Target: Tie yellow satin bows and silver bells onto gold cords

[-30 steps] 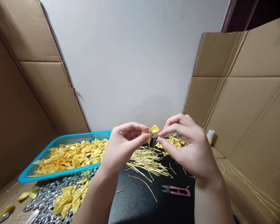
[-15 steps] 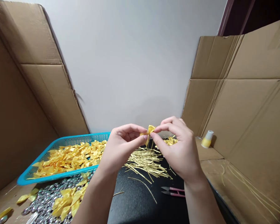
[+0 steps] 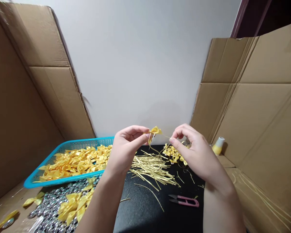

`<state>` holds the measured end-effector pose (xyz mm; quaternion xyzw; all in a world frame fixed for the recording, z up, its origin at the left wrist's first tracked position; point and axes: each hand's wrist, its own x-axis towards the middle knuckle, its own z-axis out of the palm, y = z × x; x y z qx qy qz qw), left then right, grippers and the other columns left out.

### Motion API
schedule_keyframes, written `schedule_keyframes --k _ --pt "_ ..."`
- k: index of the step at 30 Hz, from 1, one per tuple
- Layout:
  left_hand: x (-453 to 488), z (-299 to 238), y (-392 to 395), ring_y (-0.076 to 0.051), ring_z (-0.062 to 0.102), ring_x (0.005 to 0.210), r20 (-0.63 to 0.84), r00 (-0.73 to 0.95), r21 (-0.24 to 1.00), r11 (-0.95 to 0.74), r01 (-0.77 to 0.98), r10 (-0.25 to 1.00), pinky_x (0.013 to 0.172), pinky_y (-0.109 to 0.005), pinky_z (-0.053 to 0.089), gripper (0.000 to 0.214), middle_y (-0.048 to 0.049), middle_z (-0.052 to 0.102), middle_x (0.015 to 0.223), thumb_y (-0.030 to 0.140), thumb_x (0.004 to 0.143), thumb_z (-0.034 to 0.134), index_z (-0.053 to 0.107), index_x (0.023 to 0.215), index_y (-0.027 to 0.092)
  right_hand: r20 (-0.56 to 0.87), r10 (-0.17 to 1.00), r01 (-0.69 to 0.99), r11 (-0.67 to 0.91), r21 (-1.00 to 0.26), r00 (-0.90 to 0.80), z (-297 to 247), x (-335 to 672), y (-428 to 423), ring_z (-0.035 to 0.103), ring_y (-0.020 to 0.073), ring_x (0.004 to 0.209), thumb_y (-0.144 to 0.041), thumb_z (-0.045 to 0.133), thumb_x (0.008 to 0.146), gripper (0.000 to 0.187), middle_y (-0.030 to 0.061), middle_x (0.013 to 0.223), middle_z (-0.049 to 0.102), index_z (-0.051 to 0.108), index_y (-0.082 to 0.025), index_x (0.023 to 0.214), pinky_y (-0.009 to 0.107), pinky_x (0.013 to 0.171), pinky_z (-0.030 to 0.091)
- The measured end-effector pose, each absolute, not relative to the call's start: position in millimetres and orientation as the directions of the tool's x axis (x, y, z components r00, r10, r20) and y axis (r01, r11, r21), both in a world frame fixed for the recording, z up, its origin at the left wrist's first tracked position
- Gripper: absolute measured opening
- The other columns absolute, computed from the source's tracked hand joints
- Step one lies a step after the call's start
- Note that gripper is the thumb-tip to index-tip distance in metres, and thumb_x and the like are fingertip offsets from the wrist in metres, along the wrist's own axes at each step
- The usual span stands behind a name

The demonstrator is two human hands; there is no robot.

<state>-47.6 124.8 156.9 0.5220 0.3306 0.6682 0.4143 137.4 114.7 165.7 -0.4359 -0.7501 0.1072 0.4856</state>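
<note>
Between the thumb and fingers of my left hand is a small yellow ribbon bow, raised above the table. My right hand is to the right of it, thumb and forefinger pinched on the end of a thin gold cord that runs taut from the bow. Another strand of cord hangs down from the bow. Below the hands lies a loose pile of cut gold cords. Several small yellow bows with cords are heaped beyond it, partly behind my right hand.
A blue basket of yellow ribbon bows stands left. Silvery beads and more yellow bows lie before it. Pink thread snips rest on the black tabletop. A spool of yellow thread stands right, by cardboard walls.
My right hand has moved right, away from the bow, drawing the cord out straight. My left hand keeps its hold on the bow. The view has shifted slightly.
</note>
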Motion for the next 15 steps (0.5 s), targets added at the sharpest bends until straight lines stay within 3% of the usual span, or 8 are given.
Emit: schedule_keyframes --k 5,7,10,15 --pt "-45 156 125 -0.006 0.059 0.055 0.426 -0.079 0.869 -0.432 -0.243 0.901 0.054 -0.016 0.051 0.007 0.0017 0.068 0.063 0.016 0.065 0.077 0.072 0.067 0.02 0.622 0.759 0.552 0.607 -0.572 -0.192 167 140 112 0.055 0.0161 0.08 -0.017 0.059 0.084 0.014 0.0 0.082 0.058 0.055 -0.02 0.072 0.029 0.071 0.042" --pt "-45 156 125 -0.006 0.059 0.055 0.434 -0.073 0.863 -0.437 -0.254 0.898 0.054 -0.016 0.051 0.007 0.0018 0.068 0.064 0.016 0.066 0.077 0.072 0.069 0.02 0.74 0.657 0.541 0.679 -0.496 -0.146 168 138 109 0.056 0.0168 0.084 -0.015 0.064 0.08 0.011 -0.0004 0.085 0.059 0.056 -0.021 0.076 0.03 0.075 0.042" --pt "-44 155 126 -0.006 0.06 0.057 0.446 -0.054 0.853 -0.443 -0.275 0.893 0.055 -0.015 0.051 0.009 0.0018 0.069 0.066 0.017 0.067 0.078 0.073 0.075 0.02 0.884 0.438 0.552 0.783 -0.286 -0.164 167 134 107 0.055 0.0178 0.087 -0.013 0.068 0.077 0.015 -0.0001 0.088 0.06 0.061 -0.024 0.084 0.033 0.079 0.043" --pt "-42 153 124 -0.006 0.062 0.061 0.481 -0.016 0.841 -0.467 -0.272 0.876 0.059 -0.013 0.052 0.012 0.002 0.071 0.068 0.017 0.07 0.078 0.074 0.081 0.022 0.917 0.257 0.529 0.846 -0.061 -0.305 159 124 116 0.053 0.018 0.086 -0.013 0.063 0.085 0.019 0.0003 0.09 0.066 0.068 -0.027 0.096 0.037 0.081 0.042"
